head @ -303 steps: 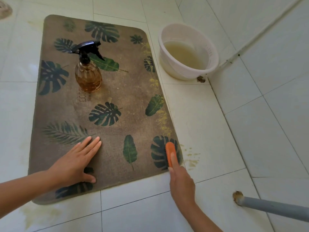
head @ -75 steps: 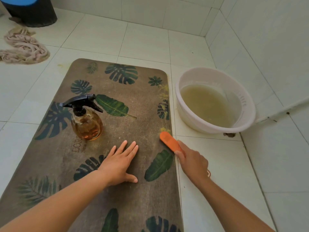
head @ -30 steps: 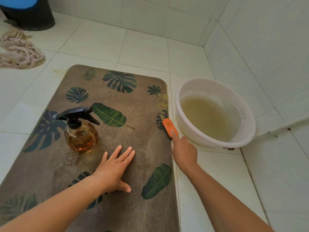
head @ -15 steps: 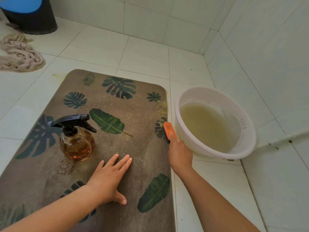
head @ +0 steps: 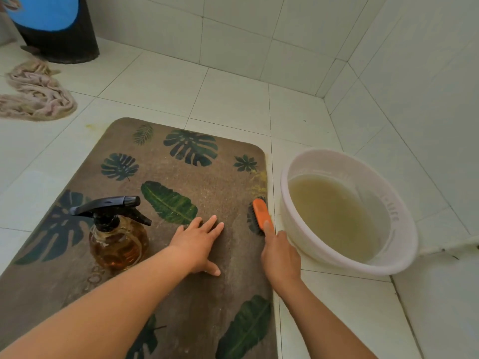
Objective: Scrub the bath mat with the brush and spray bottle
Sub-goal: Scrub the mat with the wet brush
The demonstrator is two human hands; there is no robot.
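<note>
I am watching my two forearms reaching in from the bottom edge. The left hand [head: 199,242] is lying flat on the bath mat [head: 220,187], its grip apart with fingers straight. Half a second ago those fingertips were short of the bright green leaf print; now they are touching its near tip. The right hand [head: 280,255] is keeping its grip clamped on the brush [head: 260,213], forefinger stretched along the orange back. The brush is staying over the same dark leaf at the mat's right edge, far from the near corner it was working ten seconds ago.

Left of the left hand, the spray bottle [head: 118,239] is standing upright on the mat, amber liquid inside, nozzle pointing right. Just beside the brush, off the mat, a white basin [head: 404,229] of cloudy water is crowding the right hand. Farther back a crumpled rag [head: 36,97] is lying on the tiled floor [head: 233,99], with a dark bin [head: 59,29] behind it.

The brush's long axis is running along the mat's right edge, its head pointing away from me, its dark bristles showing on its left side.
</note>
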